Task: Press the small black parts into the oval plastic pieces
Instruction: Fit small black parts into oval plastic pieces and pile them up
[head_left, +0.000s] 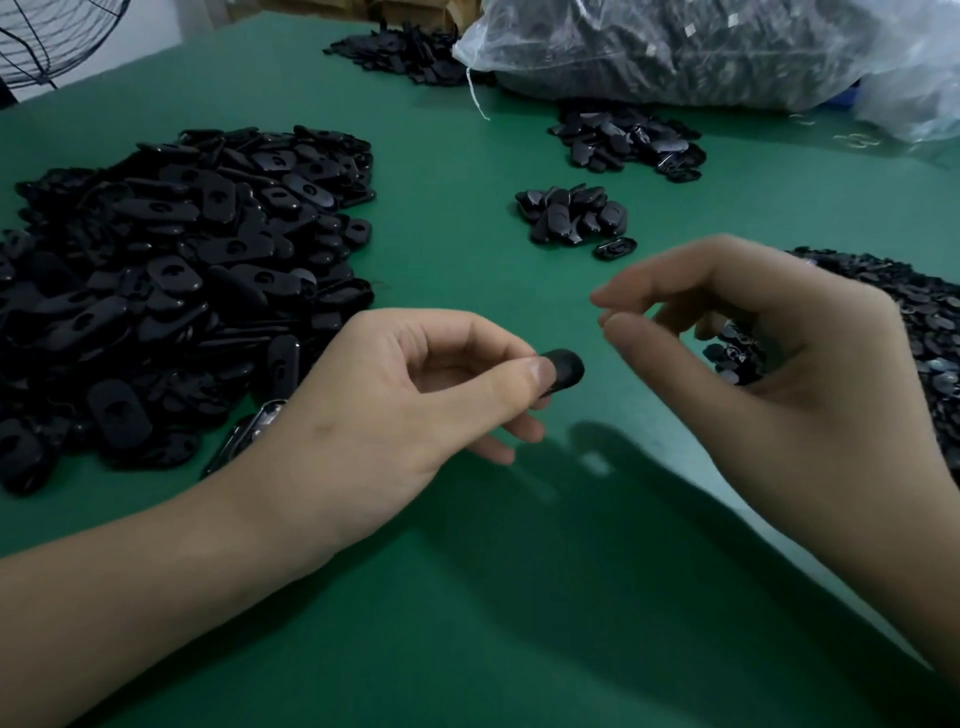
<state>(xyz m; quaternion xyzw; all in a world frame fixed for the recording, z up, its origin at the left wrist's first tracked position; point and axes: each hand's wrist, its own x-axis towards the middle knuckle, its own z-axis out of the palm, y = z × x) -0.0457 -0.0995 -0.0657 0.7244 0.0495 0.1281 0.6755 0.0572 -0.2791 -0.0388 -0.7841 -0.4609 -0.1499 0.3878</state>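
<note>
My left hand pinches a black oval plastic piece between thumb and forefinger, held above the green table. Just to its right, my right hand hovers with thumb and forefinger tips nearly touching; I see nothing held between them. A big heap of black oval pieces lies at the left. Under and behind my right hand spreads a pile of small black parts, partly hidden by the hand.
A small cluster of black pieces sits ahead of my hands, with more heaps farther back. A clear plastic bag of parts fills the far right. A wire fan guard stands at the far left. The green table spreads below my hands.
</note>
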